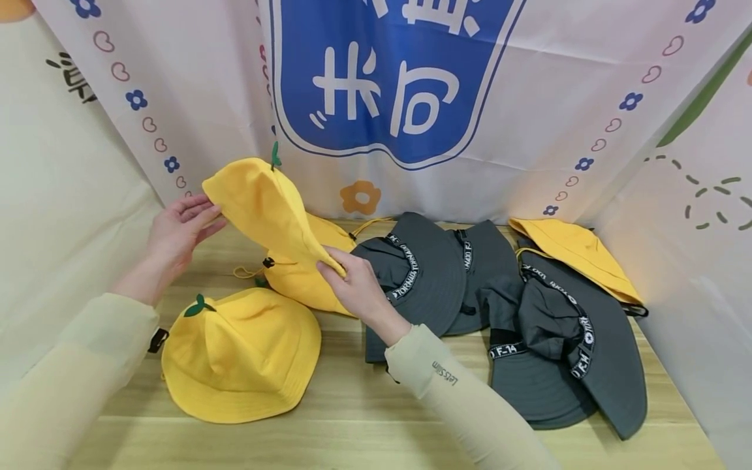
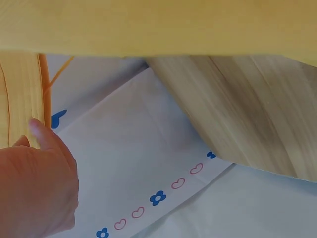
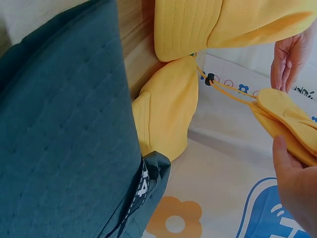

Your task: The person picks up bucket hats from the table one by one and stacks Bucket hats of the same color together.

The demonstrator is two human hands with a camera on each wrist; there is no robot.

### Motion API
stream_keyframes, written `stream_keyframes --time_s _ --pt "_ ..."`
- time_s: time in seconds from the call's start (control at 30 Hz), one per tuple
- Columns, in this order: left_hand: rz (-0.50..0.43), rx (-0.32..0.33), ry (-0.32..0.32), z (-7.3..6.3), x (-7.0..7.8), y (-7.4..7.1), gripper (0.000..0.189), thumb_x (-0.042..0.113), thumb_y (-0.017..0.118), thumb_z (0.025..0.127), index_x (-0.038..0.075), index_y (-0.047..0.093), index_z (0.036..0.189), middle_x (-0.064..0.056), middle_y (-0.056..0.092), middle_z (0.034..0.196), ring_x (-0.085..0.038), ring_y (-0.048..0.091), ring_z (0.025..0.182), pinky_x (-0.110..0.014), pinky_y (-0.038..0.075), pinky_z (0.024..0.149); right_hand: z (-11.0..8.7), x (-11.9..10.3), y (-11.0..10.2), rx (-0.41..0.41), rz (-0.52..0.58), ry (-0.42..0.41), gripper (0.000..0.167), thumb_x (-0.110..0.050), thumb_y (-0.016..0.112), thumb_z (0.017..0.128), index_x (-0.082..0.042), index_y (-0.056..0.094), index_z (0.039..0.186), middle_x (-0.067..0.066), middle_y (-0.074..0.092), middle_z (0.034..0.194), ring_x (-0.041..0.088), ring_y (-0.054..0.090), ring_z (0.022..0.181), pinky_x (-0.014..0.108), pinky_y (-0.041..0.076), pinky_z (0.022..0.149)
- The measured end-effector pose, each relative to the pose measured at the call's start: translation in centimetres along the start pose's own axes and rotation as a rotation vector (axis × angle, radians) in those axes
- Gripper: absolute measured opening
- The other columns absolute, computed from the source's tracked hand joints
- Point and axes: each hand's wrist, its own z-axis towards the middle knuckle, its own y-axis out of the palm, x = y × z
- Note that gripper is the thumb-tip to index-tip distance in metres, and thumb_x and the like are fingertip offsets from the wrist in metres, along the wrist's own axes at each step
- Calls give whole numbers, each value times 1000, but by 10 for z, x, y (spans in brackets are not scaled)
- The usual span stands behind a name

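Note:
A yellow bucket hat [image 1: 258,205] with a small green leaf on top hangs tilted above the table. My right hand [image 1: 358,284] pinches its brim at the lower right; in the right wrist view the thumb [image 3: 281,156] presses on the yellow cloth. Beside the brim's far left edge is my left hand [image 1: 185,228], its fingers extended and seemingly touching the cloth. The left wrist view has that hand [image 2: 39,183] against a stitched yellow brim [image 2: 22,94]. Below the left forearm, another yellow hat [image 1: 241,359] lies crown up with a green leaf.
More yellow hats [image 1: 302,284] lie behind the held one, with a cord and black toggle. Dark grey hats [image 1: 431,274] with lettered bands overlap at centre and right. Another yellow hat [image 1: 578,254] rests on the right-hand grey pile. Printed cloth walls [image 1: 546,98] enclose the wooden table [image 1: 352,431].

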Motion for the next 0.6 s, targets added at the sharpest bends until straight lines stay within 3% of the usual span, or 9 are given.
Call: stream_keyframes --time_s 0.27,0.47,0.6 --pt "-106 0 -3 -4 4 -6 36 7 70 91 9 49 121 3 72 97 -9 73 87 -23 60 76 -2 -6 4 8 78 -4 28 -21 57 102 -9 68 125 3 44 64 11 34 51 21 33 54" --pt "-116 -2 -3 -10 8 -15 24 19 67 95 12 59 116 2 70 98 -9 70 90 -22 60 79 -2 -11 8 24 130 -27 23 -23 58 102 -6 71 108 2 36 55 12 29 43 22 27 47" --pt "-121 -29 -52 -13 11 -19 21 22 67 95 14 62 114 2 70 97 -9 69 90 -20 59 81 -3 -11 9 12 135 -29 23 -22 58 102 -6 72 111 2 37 58 12 29 47 22 28 50"
